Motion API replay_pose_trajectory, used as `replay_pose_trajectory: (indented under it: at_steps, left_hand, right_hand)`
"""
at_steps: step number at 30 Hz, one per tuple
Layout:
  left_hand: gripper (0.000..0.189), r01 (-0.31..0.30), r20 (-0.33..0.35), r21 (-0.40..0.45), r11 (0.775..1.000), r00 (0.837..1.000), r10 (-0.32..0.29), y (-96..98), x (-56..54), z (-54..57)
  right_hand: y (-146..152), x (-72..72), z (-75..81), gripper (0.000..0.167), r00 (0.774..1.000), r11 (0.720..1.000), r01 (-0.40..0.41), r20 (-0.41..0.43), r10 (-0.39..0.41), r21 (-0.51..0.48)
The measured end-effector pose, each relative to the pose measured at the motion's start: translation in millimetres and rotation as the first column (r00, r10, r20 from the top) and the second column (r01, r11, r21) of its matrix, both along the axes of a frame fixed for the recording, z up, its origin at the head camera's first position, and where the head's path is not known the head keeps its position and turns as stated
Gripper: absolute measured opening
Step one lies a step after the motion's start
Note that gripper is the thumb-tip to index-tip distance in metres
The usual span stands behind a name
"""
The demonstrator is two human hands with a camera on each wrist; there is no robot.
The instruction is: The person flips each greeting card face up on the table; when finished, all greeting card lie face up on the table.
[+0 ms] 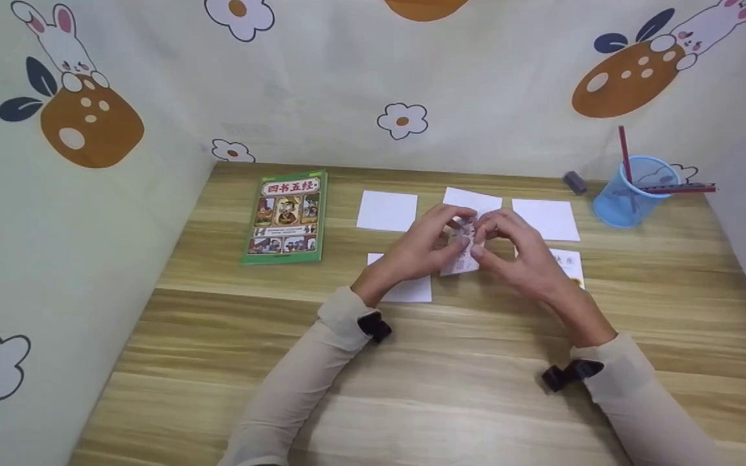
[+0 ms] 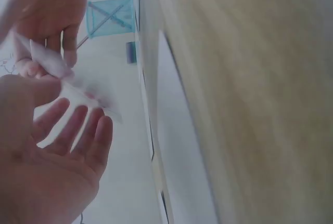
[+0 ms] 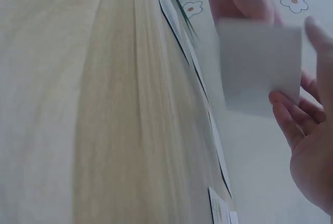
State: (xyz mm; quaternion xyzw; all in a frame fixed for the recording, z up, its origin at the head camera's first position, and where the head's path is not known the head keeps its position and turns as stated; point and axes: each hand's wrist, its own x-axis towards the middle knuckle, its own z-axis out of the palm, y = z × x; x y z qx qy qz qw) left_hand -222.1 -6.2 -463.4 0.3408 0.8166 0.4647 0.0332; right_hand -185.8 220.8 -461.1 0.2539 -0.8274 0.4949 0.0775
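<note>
From my remote seat I see the left hand [image 1: 421, 251] and right hand [image 1: 528, 257] meeting over a small white square card with faint printing on one face [image 1: 462, 264], raised off the pale wood-grain table [image 1: 451, 401]. The left pinches it between thumb and partly bent fingers; the right, half curled with a narrow gap, has its fingertips and thumb at the opposite edge. I judge it is held by its margins, tilted, so the printed face can be seen. The wrist views blur, and I cannot tell whether a second card lies with it.

Flat white blank cards sit at left [image 1: 387, 210], rear middle [image 1: 473, 196] and right [image 1: 546, 219], spaced apart, probably so each can be picked up singly. My view of a front-left white card [image 1: 412, 291] is partly blocked by the left forearm, and of a lettered white card [image 1: 570, 262] by the right hand. The green-bordered illustrated book [image 1: 285, 220], dark little block [image 1: 575, 182] and blue mesh pencil cup [image 1: 625, 204] stand clear.
</note>
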Motion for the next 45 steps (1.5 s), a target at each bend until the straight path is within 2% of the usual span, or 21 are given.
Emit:
replay_pose_trajectory:
  at_steps: [3,6,9,12,15,18,20,22,25,29,34,37,40,45]
  left_hand:
    - [0.066,-0.054,-0.032,-0.086,0.995,0.998,0.051,-0.2,2.5,1.6]
    - [0.082,-0.114,-0.064,-0.144,0.983,0.992,0.105,1.5,3.7,3.7]
    - [0.085,-0.164,-0.090,-0.164,0.973,0.984,0.151,2.2,3.6,3.7]
    - [0.084,-0.192,-0.099,-0.158,0.969,0.979,0.178,1.3,3.2,3.2]
    - [0.088,-0.163,-0.083,-0.157,0.974,0.985,0.151,-0.8,3.3,2.0]
    - [0.091,-0.076,-0.054,-0.188,0.979,0.996,0.067,-1.6,4.1,1.4]
    - [0.087,-0.029,-0.044,-0.233,0.972,0.999,0.019,-2.0,5.9,0.7]
    - [0.079,-0.015,-0.061,-0.295,0.955,0.998,-0.003,-1.8,8.2,0.4]
    - [0.068,-0.046,-0.105,-0.393,0.919,0.994,0.005,-0.7,12.0,1.2]
    - [0.062,-0.078,-0.132,-0.471,0.878,0.991,0.017,1.4,15.0,2.4]
    - [0.064,-0.052,-0.098,-0.526,0.849,0.995,0.000,1.5,14.4,3.1]
    - [0.068,-0.019,-0.049,-0.542,0.840,0.999,-0.008,0.2,14.0,3.6]
    - [0.071,0.004,-0.009,-0.547,0.837,1.000,-0.011,-0.4,14.3,3.6]
    - [0.065,0.013,0.006,-0.547,0.837,1.000,-0.012,-3.0,15.8,3.6]
  right_hand:
    - [-1.1,-1.5,-1.8,0.014,0.998,0.999,0.032,-0.046,-0.032,0.007]
    - [-1.0,-3.6,-2.6,0.024,0.992,0.995,0.102,-0.070,-0.101,0.008]
    - [1.3,-4.8,-2.5,0.034,0.985,0.987,0.158,-0.064,-0.158,0.007]
    - [4.4,-5.1,-2.2,0.034,0.979,0.979,0.197,-0.054,-0.195,0.051]
    - [6.6,-5.1,-2.3,0.033,0.982,0.972,0.189,-0.007,-0.190,0.140]
    - [8.7,-5.7,-2.9,0.034,0.984,0.964,0.139,0.075,-0.159,0.227]
    - [9.3,-5.9,-3.7,0.032,0.984,0.959,0.107,0.107,-0.139,0.262]
    - [9.3,-5.9,-5.4,0.027,0.983,0.954,0.098,0.120,-0.137,0.284]
    - [9.1,-5.8,-8.0,0.020,0.984,0.934,0.101,0.105,-0.145,0.344]
    - [9.2,-5.3,-12.4,0.012,0.982,0.890,0.069,0.128,-0.141,0.451]
    - [9.3,-3.3,-13.5,0.039,0.983,0.853,0.015,0.150,-0.109,0.522]
    - [9.0,-2.0,-12.3,0.046,0.984,0.842,0.003,0.147,-0.098,0.539]
    - [8.5,-1.0,-11.3,0.046,0.983,0.836,-0.007,0.157,-0.095,0.549]
    - [6.3,-0.6,-10.8,0.044,0.981,0.834,-0.009,0.166,-0.099,0.552]
